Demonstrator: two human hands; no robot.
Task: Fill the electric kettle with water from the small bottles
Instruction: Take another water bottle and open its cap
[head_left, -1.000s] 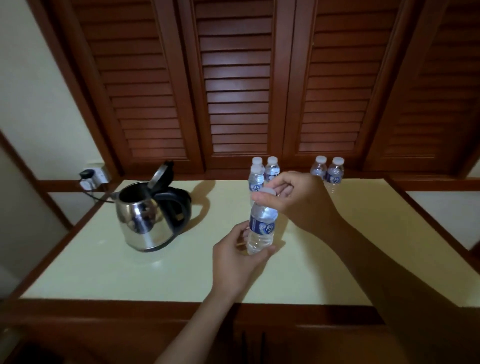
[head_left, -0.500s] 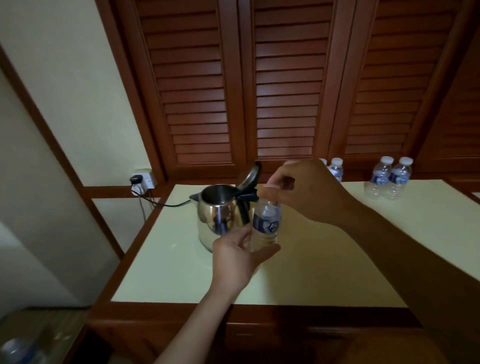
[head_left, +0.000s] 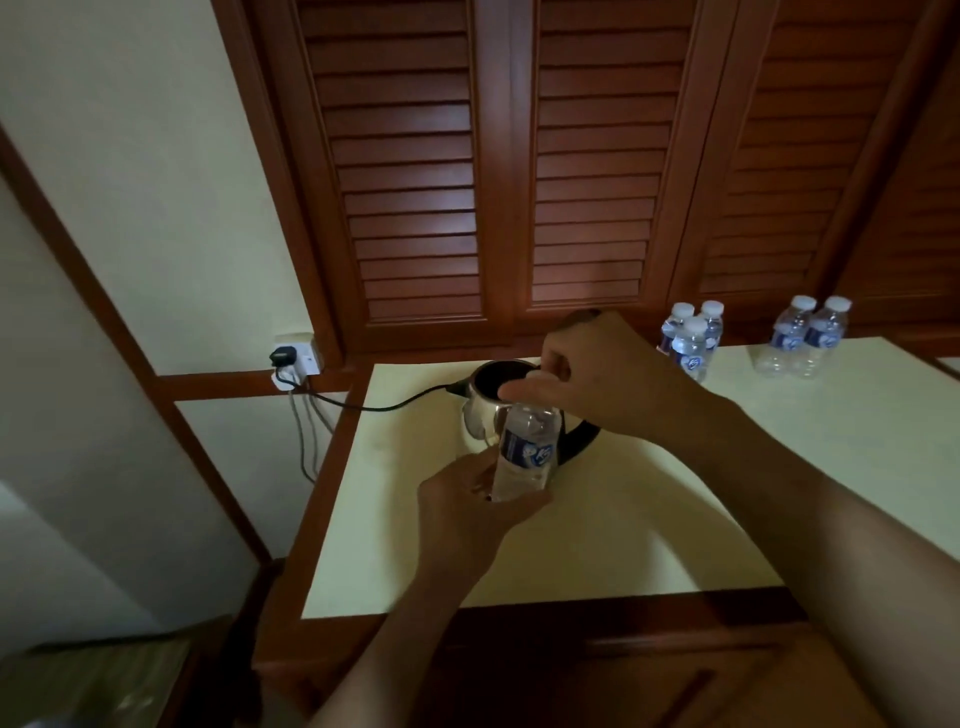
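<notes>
Hands meet on one small bottle (head_left: 525, 451), held just above the surface (head_left: 623, 545) in front of the kettle (head_left: 480, 415), which stands near the far left corner with its mouth uncovered. The left hand (head_left: 467, 519) takes the bottle's lower body from the near side, its grip closed round the plastic. The right hand (head_left: 597, 374) reaches in from the right, its grip curled over the neck end. The cap is hidden under those fingers, so I cannot tell whether it is on tight or already loose.

The bottle's long axis runs close to vertical, neck up and leaning slightly toward the far edge, base toward the near edge. The kettle's mouth lies just beyond the neck and a touch left. Once the cap is off, I judge the pour needs only a short tip away from the person, carried by the left hand. More bottles stand along the far edge, a cluster of three (head_left: 691, 343) and a pair (head_left: 808, 338) nearer the right corner.
</notes>
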